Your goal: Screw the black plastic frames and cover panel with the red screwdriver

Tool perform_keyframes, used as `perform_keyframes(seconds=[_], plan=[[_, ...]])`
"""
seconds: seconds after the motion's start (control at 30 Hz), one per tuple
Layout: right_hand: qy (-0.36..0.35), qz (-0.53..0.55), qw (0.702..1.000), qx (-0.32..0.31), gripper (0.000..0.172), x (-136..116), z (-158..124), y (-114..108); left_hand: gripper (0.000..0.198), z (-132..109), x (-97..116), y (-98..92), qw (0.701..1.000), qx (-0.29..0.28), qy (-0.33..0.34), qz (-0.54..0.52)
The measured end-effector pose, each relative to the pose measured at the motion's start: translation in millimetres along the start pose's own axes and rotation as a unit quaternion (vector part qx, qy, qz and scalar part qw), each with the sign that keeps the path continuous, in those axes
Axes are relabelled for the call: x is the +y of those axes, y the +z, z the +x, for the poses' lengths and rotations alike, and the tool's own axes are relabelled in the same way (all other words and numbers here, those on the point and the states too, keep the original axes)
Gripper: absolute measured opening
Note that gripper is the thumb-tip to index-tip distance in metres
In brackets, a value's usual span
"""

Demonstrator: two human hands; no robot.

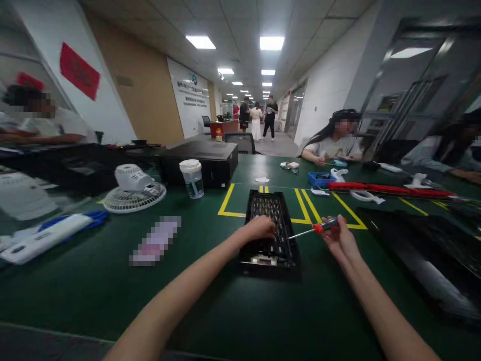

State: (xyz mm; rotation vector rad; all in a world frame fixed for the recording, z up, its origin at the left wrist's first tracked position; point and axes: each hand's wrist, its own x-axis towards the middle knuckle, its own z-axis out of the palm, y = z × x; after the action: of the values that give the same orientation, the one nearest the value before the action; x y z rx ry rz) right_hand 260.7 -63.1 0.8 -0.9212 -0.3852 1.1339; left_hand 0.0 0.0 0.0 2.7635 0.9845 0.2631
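Note:
A long black casing (250, 265) with rows of shiny parts inside lies on the green table in front of me. My left hand (259, 228) rests over its left side, fingers curled down into it; whatever they may pinch is hidden. In my right hand (343, 238), at the casing's right, is a screwdriver (325, 225) with a dark and red handle. Its thin metal shaft points left, the tip at the casing's right edge.
A white fan (135, 193), a lidded plastic cup (193, 180) and a large black box (203, 155) stand left. A blue tray (319, 179) and red strips (391, 189) lie at the right, beyond black panels (424, 250). People sit along both sides.

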Motion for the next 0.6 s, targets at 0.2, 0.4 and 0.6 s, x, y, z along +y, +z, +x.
perform_keyframes(seconds=[0.2,0.4,0.6], plan=[[0.025,0.001,1.000,-0.005,0.022,-1,-11,8,0.012,-6,2,-5.6,0.999,0.020,-0.004,-0.030],[0.058,0.005,0.998,-0.012,0.023,-6,-21,30,0.015,-24,10,-17.8,0.991,0.062,0.008,-0.115],[0.091,0.027,0.992,-0.082,0.017,-18,-28,68,0.011,-42,20,-20.8,0.976,0.129,0.034,-0.172]])
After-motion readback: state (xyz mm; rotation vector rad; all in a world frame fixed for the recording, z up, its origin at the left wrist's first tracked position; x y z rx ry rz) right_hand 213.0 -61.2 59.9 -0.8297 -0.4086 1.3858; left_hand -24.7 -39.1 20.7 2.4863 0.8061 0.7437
